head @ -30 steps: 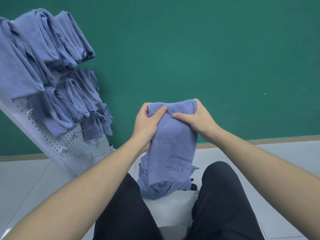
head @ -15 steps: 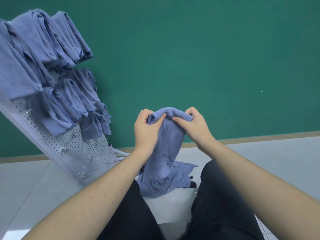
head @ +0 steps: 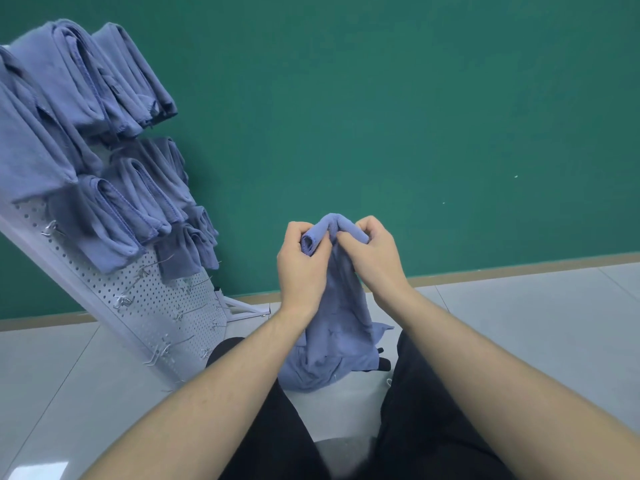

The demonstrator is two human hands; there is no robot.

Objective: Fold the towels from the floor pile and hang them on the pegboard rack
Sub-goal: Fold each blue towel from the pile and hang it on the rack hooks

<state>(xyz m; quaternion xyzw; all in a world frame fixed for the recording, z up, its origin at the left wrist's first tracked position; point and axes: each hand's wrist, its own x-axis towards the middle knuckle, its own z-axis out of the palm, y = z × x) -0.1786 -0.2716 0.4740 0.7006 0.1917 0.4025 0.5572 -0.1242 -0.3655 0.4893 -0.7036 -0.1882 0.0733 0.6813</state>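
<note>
I hold a blue towel (head: 337,306) upright in front of me, its top edge bunched into a narrow fold. My left hand (head: 299,268) grips the fold's left end and my right hand (head: 375,258) pinches its right end, the two hands close together. The towel hangs down between my knees. Beneath it a small heap of blue towels (head: 311,372) lies on the floor. At the left leans the white pegboard rack (head: 152,306), with several folded blue towels (head: 104,161) hung over its upper pegs and bare metal hooks lower down.
A green wall (head: 415,116) rises straight ahead with a tan baseboard at its foot. The floor is pale grey tile (head: 519,323). My legs in black trousers (head: 433,410) flank the heap. The rack's white base bars (head: 242,308) stick out toward the heap.
The towel's top was spread wide between my hands; my hands have come together and gathered it into a narrow bunched fold, held lower than before.
</note>
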